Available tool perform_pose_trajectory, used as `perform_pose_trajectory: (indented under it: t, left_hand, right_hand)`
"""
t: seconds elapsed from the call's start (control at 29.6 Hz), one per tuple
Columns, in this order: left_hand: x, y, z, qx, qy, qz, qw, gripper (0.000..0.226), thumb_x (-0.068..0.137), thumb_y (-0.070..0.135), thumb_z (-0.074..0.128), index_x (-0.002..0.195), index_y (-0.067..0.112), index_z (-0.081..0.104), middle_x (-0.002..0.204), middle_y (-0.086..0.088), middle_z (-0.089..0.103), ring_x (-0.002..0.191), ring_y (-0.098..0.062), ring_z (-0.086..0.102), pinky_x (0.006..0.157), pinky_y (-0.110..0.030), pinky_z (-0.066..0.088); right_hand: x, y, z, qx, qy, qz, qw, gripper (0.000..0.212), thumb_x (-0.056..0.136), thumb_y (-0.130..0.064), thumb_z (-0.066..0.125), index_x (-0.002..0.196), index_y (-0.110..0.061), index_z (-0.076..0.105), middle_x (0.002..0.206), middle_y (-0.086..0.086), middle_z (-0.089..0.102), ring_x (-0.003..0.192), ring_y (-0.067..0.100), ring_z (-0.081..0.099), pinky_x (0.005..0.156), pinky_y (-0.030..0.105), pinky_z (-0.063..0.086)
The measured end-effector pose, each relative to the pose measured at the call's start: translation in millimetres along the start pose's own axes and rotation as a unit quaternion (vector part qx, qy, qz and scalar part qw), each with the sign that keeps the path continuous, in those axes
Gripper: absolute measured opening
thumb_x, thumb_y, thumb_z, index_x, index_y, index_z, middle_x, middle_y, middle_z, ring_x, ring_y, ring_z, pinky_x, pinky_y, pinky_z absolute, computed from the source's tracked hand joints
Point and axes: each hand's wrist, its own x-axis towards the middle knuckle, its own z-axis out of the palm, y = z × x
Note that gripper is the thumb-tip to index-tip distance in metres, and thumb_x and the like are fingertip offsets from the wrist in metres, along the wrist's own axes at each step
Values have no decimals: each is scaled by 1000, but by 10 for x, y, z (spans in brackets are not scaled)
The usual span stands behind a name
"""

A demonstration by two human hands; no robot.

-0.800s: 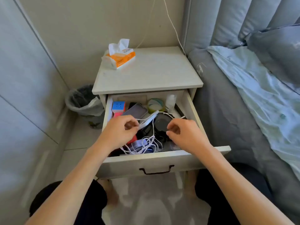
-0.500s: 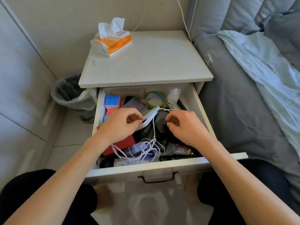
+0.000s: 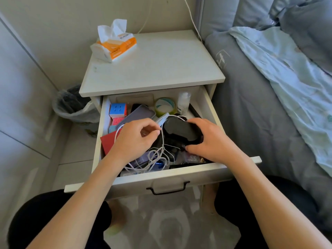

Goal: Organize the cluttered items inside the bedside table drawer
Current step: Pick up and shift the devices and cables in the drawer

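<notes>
Two hands work inside the open drawer (image 3: pixel 161 174) of the bedside table (image 3: pixel 152 69), which stands pulled well out toward the person. The drawer is crowded: a white cable (image 3: pixel 158 159) lies in loose tangled loops near the front, a red flat item (image 3: pixel 108 143) sits at the left, a colourful puzzle cube (image 3: pixel 117 110) is in the back left corner, a roll of tape (image 3: pixel 165 106) and a small white bottle (image 3: pixel 183 102) stand along the back wall, and a grey-lilac case (image 3: pixel 138 115) lies beside the cube. The left hand (image 3: pixel 133 141) hovers over the middle of the drawer with its fingers curled, thumb and forefinger pinching a strand of the white cable that runs down to the tangle. The right hand (image 3: pixel 210 139) is just beside it, fingers and thumb wrapped round a black rounded object (image 3: pixel 181 130), held slightly above the clutter. Both forearms reach in over the drawer's front edge. On the tabletop a tissue pack (image 3: pixel 114 44) rests at the back left corner.
</notes>
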Motion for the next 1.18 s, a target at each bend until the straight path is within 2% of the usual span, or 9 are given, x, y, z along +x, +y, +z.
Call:
perform_pose_trajectory:
  t: [0.1,0.2,0.37,0.54,0.71,0.85,0.95,1.05,1.18]
  left_hand:
    - [-32,24,0,14,7,18,1000,11,93,23,65,99,27,73,95,17,69,94,-3,64,81,-24,54]
    - [-36,34,74,46,-28,23,998,14,94,23,64,103,30,72,101,19,65,101,1,59,86,-23,50]
    - [50,48,180,96,-152,42,983,36,97,12,55,123,33,68,123,19,64,115,3,53,97,-17,41]
    - [72,36,165,86,-190,18,978,39,88,7,53,101,40,70,107,20,66,99,-1,60,86,-28,53]
    - [-3,16,244,52,-151,-3,987,5,89,34,64,87,38,63,95,15,60,92,-2,57,76,-27,49]
    - [39,112,330,140,-145,25,979,17,87,41,69,82,32,54,86,13,54,83,-4,52,68,-27,46]
    - [169,207,345,205,-154,33,966,14,86,35,69,79,30,57,84,11,55,86,-10,51,68,-31,43]
    - [483,291,440,254,-150,79,952,8,86,31,66,93,27,65,95,5,59,99,-20,52,77,-35,43]
    - [961,319,687,338,-233,64,910,50,89,45,63,135,26,54,130,-6,54,124,-29,47,99,-44,44]
  right_hand:
    - [-81,-29,-16,34,-72,-1,997,75,72,-46,80,137,-37,44,114,-17,55,99,4,54,75,10,41]
    - [-110,-27,-21,12,-180,4,984,73,78,-48,76,141,-40,42,122,-21,56,105,2,54,86,19,43]
    - [-51,92,-188,52,-102,49,992,54,89,-20,67,138,-34,49,129,-12,58,110,6,56,91,25,49]
    - [154,147,-211,-3,-70,104,992,43,91,-27,63,133,-26,52,128,-2,60,107,16,58,88,30,50]
    - [150,143,-190,-105,-213,173,956,77,74,-47,78,139,-23,43,126,0,57,107,21,57,88,33,51]
    - [41,122,-78,-161,-231,162,946,50,80,-38,69,122,-19,51,94,-3,56,86,20,58,67,32,49]
    - [1,133,-100,-155,-225,155,949,47,83,-40,66,123,-19,53,97,-3,57,86,20,59,67,30,48]
    - [9,173,-190,-112,-201,186,955,56,88,-50,62,133,-18,52,113,2,59,95,21,57,74,28,45]
    - [112,191,-174,-109,-147,194,964,38,98,-32,52,131,-13,51,115,9,58,83,21,59,74,32,54]
